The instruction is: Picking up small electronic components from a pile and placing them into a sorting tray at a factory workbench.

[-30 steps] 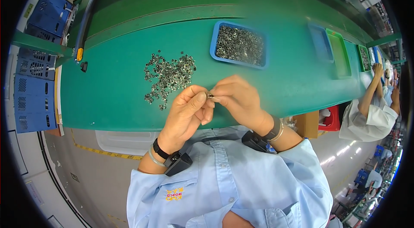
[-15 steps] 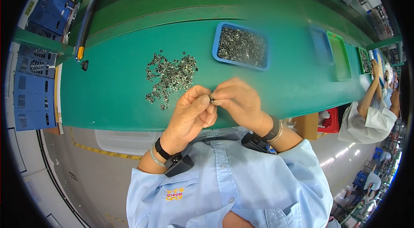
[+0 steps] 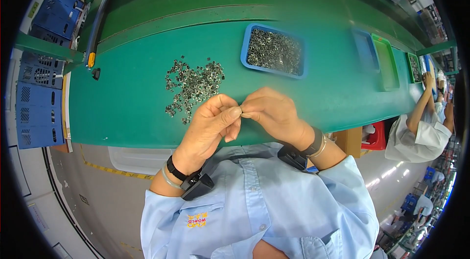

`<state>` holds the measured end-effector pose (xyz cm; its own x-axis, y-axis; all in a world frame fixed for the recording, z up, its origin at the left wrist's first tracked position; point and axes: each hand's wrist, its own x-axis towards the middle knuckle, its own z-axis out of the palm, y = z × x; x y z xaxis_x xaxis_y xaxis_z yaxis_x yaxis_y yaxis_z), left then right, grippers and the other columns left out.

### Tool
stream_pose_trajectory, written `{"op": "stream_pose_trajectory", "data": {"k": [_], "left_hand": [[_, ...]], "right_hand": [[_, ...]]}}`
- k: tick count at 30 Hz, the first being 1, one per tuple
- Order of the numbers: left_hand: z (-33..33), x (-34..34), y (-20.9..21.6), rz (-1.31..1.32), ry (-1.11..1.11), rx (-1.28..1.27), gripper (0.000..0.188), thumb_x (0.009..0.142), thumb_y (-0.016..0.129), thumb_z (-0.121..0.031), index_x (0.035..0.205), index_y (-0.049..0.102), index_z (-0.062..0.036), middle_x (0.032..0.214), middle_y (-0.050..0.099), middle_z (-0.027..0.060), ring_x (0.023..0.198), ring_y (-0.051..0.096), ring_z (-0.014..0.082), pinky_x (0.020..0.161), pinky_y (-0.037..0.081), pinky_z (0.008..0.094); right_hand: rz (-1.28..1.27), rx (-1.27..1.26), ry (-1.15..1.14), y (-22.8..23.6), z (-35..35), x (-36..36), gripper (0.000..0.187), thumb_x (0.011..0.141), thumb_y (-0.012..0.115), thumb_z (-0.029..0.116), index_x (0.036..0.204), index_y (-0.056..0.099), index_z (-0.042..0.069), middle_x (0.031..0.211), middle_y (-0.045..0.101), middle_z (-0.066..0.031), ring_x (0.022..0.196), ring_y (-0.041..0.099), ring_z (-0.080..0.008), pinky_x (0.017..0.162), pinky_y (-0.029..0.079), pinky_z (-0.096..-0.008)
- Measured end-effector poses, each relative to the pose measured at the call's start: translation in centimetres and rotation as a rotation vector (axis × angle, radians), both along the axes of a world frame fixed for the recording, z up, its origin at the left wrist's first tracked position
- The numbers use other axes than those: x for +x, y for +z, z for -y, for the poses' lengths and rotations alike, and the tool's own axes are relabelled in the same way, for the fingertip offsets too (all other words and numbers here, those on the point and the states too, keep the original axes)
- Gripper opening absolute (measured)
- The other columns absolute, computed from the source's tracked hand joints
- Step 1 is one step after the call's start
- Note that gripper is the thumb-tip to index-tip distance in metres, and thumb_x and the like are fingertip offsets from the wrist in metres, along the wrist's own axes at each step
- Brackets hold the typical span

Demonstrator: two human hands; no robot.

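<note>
My left hand (image 3: 211, 123) and my right hand (image 3: 275, 116) meet fingertip to fingertip over the table's near edge. Both are closed in a pinch on one small dark metal part, which the fingertips now hide almost wholly. Just beyond my left hand lies a loose pile of small silvery-black metal parts (image 3: 196, 82) on the green tabletop (image 3: 122, 97). Farther off, past my right hand, stands a blue tray (image 3: 243, 56) filled with many similar small parts.
On the right are an empty-looking blue tray (image 3: 365, 51), a green tray (image 3: 387, 63) and a smaller green tray of parts (image 3: 414, 68). A co-worker (image 3: 416, 134) sits beyond them. Blue crates (image 3: 39, 112) stand at the left; a cardboard box (image 3: 348, 142) is below the table edge.
The dark part showed between my fingertips before; now the fingers cover it. My left wrist has dropped slightly to the left and my right wrist has shifted a little right.
</note>
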<state>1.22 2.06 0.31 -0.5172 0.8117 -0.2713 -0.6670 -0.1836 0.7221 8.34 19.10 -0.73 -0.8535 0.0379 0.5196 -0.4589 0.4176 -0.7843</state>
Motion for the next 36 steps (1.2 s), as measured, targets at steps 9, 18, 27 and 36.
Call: {"op": "stream_pose_trajectory", "data": {"k": [9, 18, 27, 36], "left_hand": [[-0.1, 0.4, -0.1, 0.114, -0.031, 0.084, 0.017, 0.095, 0.052, -0.023, 0.092, 0.054, -0.0064, 0.068, 0.056, 0.0053, 0.054, 0.048, 0.0108, 0.046, 0.037, 0.0239], [0.0, 0.3, -0.4, 0.084, -0.060, 0.069, 0.016, 0.095, 0.052, -0.022, 0.093, 0.054, -0.0065, 0.070, 0.056, 0.0049, 0.055, 0.049, 0.0107, 0.047, 0.038, 0.0238], [-0.4, 0.5, -0.5, 0.077, -0.016, 0.030, 0.014, 0.095, 0.052, -0.020, 0.098, 0.053, -0.0062, 0.072, 0.058, 0.0039, 0.056, 0.050, 0.0102, 0.049, 0.039, 0.0227], [1.5, -0.8, -3.0, 0.104, 0.050, 0.002, 0.027, 0.096, 0.047, -0.015, 0.120, 0.047, -0.0020, 0.106, 0.060, 0.0109, 0.078, 0.061, 0.0166, 0.057, 0.048, 0.0263]], "right_hand": [[-0.078, 0.057, -0.022, -0.7, -0.2, -0.2, 0.012, 0.075, 0.069, 0.004, 0.086, 0.064, 0.005, 0.082, 0.061, -0.0060, 0.073, 0.061, -0.0211, 0.063, 0.048, -0.0316], [-0.078, 0.063, -0.024, -0.8, -0.1, 0.1, 0.014, 0.074, 0.070, 0.004, 0.086, 0.063, 0.005, 0.082, 0.061, -0.0063, 0.073, 0.060, -0.0220, 0.061, 0.048, -0.0317], [-0.021, 0.063, -0.045, -0.2, -0.6, 0.0, 0.011, 0.073, 0.070, 0.002, 0.083, 0.064, 0.004, 0.081, 0.062, -0.0087, 0.075, 0.060, -0.0233, 0.064, 0.050, -0.0325], [0.038, 0.384, -0.336, 0.0, -6.0, -3.2, 0.014, 0.078, 0.063, 0.002, 0.093, 0.063, 0.002, 0.089, 0.060, -0.0109, 0.080, 0.059, -0.0288, 0.071, 0.049, -0.0362]]}}
